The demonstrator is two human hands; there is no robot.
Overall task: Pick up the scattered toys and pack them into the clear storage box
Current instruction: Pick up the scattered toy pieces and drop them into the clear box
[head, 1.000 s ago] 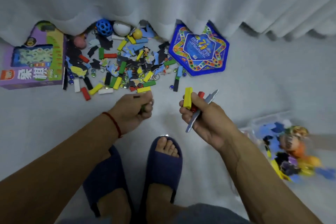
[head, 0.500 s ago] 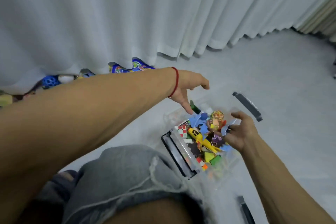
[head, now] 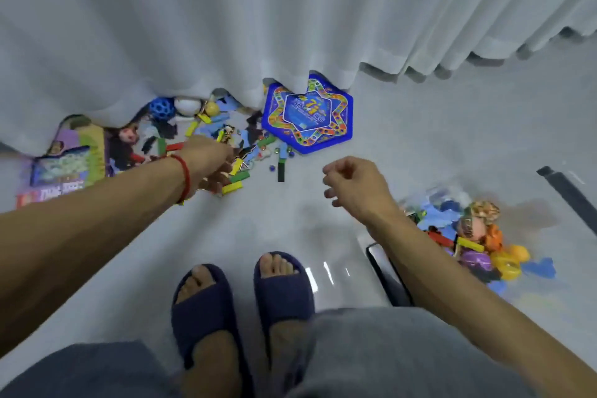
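Near right, the clear storage box (head: 384,271) sat on the floor, toys inside. The right hand (head: 350,186) hovered beside it, fingers loosely curled, grasping nothing. Farther left, the left hand (head: 208,160) reached into the scattered toys (head: 245,152); its grip couldn't be told

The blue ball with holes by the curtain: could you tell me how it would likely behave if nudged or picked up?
The blue ball is round, so a nudge would probably roll it, perhaps under the curtain hem just behind it. Its open holes suggest it is hollow and light, with easy finger purchase. Whether it is soft or stiff cannot be told.
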